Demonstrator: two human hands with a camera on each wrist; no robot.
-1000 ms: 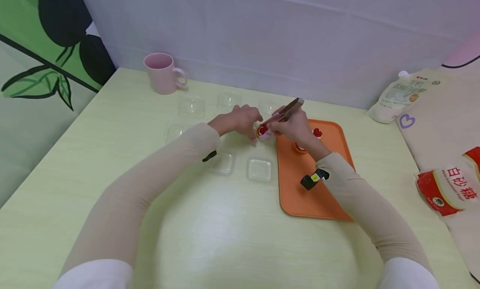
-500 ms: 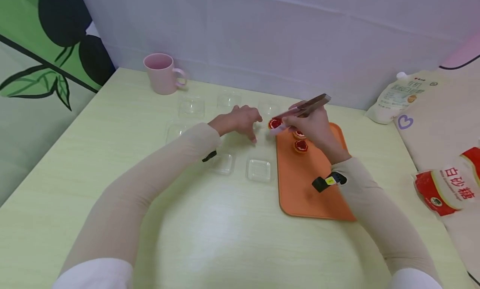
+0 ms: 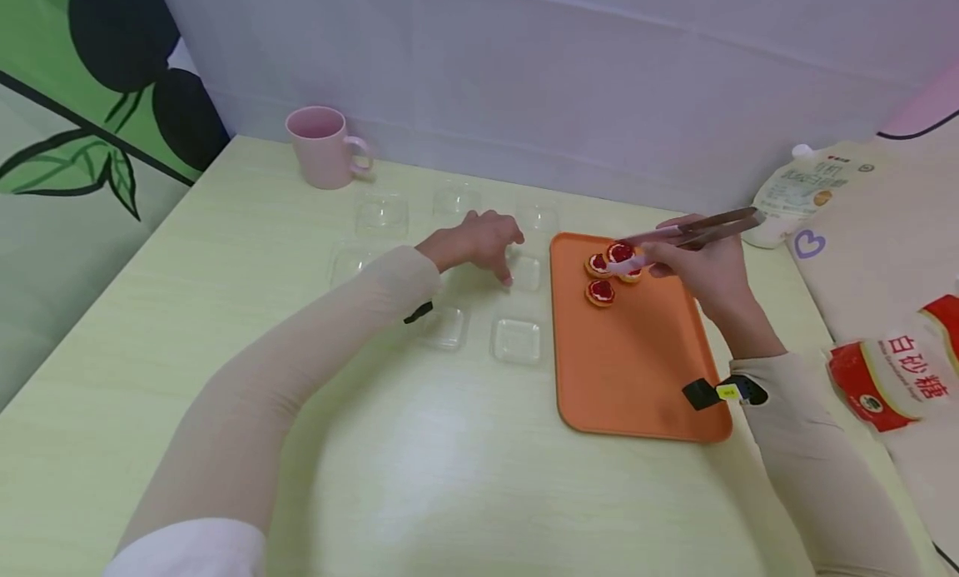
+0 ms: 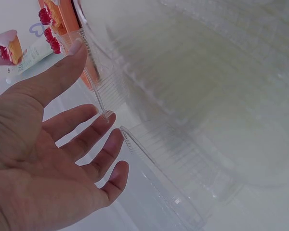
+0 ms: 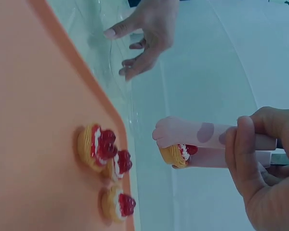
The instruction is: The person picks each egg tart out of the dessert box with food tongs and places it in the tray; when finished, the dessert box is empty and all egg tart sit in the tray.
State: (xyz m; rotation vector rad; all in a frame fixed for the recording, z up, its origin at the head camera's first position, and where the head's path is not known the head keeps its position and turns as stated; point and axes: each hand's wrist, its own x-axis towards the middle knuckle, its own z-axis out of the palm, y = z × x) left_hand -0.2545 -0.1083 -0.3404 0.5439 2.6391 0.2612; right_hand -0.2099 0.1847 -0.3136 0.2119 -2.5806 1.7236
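My right hand [image 3: 708, 269] grips tongs [image 3: 737, 223] with pale pink, paw-shaped tips. In the right wrist view, the tips pinch a small tart [image 5: 176, 155] with red fruit and white cream, held above the orange tray [image 3: 637, 377]. Three similar tarts sit close together near the tray's far end, one of them this front tart [image 3: 601, 292]. My left hand [image 3: 483, 242] reaches to a clear plastic container [image 3: 526, 273], thumb and fingers spread and loosely bent. The left wrist view has the thumb tip at the container's rim, with the other fingers near its wall.
Several more clear containers stand around the left hand, including a front one [image 3: 517, 340] and a back one [image 3: 382, 216]. A pink mug [image 3: 322, 148] is at the back left. A white pouch [image 3: 797, 194] and a red-and-white sugar bag [image 3: 899, 369] lie at the right edge.
The right hand has moved right, carrying the tongs and the tart from the container by my left hand to above the tray. The left hand has stayed in place.
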